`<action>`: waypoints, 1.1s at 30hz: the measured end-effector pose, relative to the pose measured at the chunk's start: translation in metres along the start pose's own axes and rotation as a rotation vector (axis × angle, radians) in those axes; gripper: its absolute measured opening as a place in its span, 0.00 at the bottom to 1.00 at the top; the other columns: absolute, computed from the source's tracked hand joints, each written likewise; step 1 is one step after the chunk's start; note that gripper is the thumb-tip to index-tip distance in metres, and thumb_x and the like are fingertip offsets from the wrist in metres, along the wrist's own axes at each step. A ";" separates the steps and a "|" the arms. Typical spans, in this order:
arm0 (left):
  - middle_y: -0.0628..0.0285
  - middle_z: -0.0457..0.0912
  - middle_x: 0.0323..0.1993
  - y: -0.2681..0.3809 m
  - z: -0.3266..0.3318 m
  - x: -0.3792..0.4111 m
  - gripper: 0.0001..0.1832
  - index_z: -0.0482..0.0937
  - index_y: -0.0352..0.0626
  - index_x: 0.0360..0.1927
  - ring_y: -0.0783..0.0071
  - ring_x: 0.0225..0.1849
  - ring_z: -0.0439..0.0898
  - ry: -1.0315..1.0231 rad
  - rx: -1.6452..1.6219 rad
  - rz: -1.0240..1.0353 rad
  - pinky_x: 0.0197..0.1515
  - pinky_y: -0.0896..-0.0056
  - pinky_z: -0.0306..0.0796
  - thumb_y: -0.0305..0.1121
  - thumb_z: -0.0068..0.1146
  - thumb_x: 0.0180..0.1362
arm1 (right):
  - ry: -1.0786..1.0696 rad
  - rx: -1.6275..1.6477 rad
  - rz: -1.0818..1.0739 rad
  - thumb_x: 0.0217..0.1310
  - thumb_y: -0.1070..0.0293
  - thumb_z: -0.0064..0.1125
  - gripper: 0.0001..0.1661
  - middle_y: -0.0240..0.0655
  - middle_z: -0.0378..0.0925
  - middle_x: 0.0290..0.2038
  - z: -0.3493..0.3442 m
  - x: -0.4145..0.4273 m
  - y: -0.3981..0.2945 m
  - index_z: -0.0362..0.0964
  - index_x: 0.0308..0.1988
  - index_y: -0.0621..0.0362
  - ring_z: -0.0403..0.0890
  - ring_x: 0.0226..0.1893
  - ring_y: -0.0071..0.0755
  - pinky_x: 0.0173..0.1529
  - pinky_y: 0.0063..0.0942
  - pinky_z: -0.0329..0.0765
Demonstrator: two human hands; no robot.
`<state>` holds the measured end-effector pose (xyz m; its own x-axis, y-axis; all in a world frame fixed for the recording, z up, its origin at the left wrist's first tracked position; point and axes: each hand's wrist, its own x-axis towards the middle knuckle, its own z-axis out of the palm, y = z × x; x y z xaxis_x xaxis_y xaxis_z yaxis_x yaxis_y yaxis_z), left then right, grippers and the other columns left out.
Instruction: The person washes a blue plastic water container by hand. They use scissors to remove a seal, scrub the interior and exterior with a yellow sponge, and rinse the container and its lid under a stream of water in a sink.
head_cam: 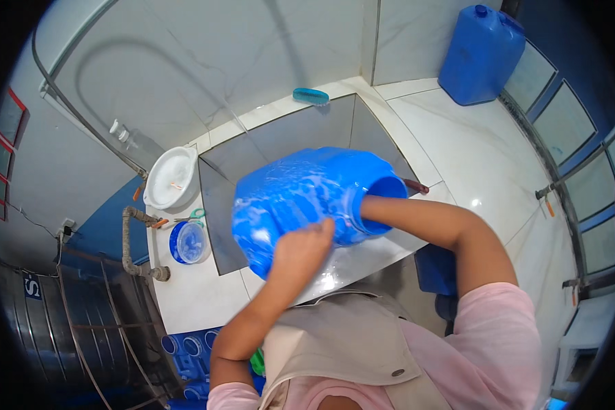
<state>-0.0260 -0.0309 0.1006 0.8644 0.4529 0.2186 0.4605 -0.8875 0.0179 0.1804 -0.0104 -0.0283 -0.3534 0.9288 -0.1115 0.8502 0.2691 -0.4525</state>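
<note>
A large blue plastic container (297,189), wet and streaked with suds, lies on its side over the sink basin (307,125), its round mouth facing right. Through that mouth goes my right forearm (384,211); the hand itself is hidden inside the container. My left hand (305,246) is pressed against the container's near side, its fingers bent; whether it grips a part there is unclear. Behind the container, a teal scrub brush (311,96) rests on the back rim. A dark red handle (416,186) pokes out by the container's mouth.
Left of the basin are a white bowl of suds (170,177), green-handled scissors (197,214), a small round tub (190,243) and a clear pump bottle (136,141). A blue jerrycan (483,56) stands at upper right. Blue bottles (192,353) sit below the counter. A pipe (128,241) juts out at left.
</note>
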 end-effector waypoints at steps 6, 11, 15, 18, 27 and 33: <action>0.63 0.74 0.18 0.027 -0.017 -0.056 0.04 0.69 0.46 0.31 0.69 0.18 0.78 0.072 -0.037 0.016 0.18 0.69 0.71 0.29 0.48 0.51 | -0.013 0.168 0.177 0.56 0.65 0.54 0.17 0.42 0.76 0.46 -0.011 0.014 -0.029 0.74 0.44 0.60 0.78 0.44 0.40 0.49 0.34 0.74; 0.65 0.72 0.17 0.021 -0.034 -0.076 0.03 0.69 0.49 0.29 0.70 0.17 0.77 0.087 -0.033 0.113 0.17 0.70 0.70 0.33 0.49 0.51 | 0.101 0.231 0.203 0.56 0.64 0.54 0.17 0.41 0.76 0.46 -0.016 0.028 -0.046 0.73 0.45 0.60 0.78 0.44 0.39 0.49 0.34 0.74; 0.65 0.72 0.17 0.016 -0.043 -0.080 0.03 0.68 0.50 0.29 0.70 0.16 0.77 0.023 -0.041 0.076 0.16 0.68 0.70 0.33 0.49 0.51 | 0.182 0.214 0.163 0.57 0.64 0.54 0.17 0.41 0.77 0.46 -0.014 0.043 -0.065 0.73 0.45 0.59 0.78 0.43 0.39 0.49 0.34 0.74; 0.62 0.72 0.17 0.010 -0.043 -0.075 0.04 0.68 0.47 0.29 0.67 0.15 0.77 0.001 -0.088 0.064 0.15 0.67 0.70 0.32 0.49 0.51 | 0.130 0.154 0.148 0.57 0.64 0.54 0.17 0.40 0.77 0.46 -0.016 0.053 -0.064 0.72 0.46 0.59 0.78 0.43 0.38 0.48 0.34 0.75; 0.57 0.76 0.16 0.018 -0.030 -0.056 0.03 0.70 0.44 0.30 0.61 0.19 0.79 0.069 -0.144 -0.015 0.18 0.61 0.71 0.29 0.48 0.51 | 0.026 0.083 0.199 0.58 0.63 0.54 0.18 0.39 0.77 0.45 -0.018 0.039 -0.062 0.71 0.47 0.59 0.79 0.42 0.37 0.48 0.33 0.75; 0.51 0.80 0.23 0.003 -0.009 -0.026 0.04 0.71 0.38 0.31 0.55 0.25 0.82 -0.064 -0.176 -0.076 0.24 0.57 0.74 0.26 0.47 0.52 | -0.057 0.010 0.268 0.59 0.63 0.54 0.18 0.38 0.77 0.45 -0.026 0.018 -0.056 0.71 0.48 0.58 0.79 0.42 0.36 0.48 0.33 0.75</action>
<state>-0.0488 -0.0456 0.1036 0.8420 0.5189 0.1479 0.4875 -0.8491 0.2036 0.1370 -0.0020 0.0178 -0.1380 0.9505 -0.2784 0.9125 0.0127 -0.4089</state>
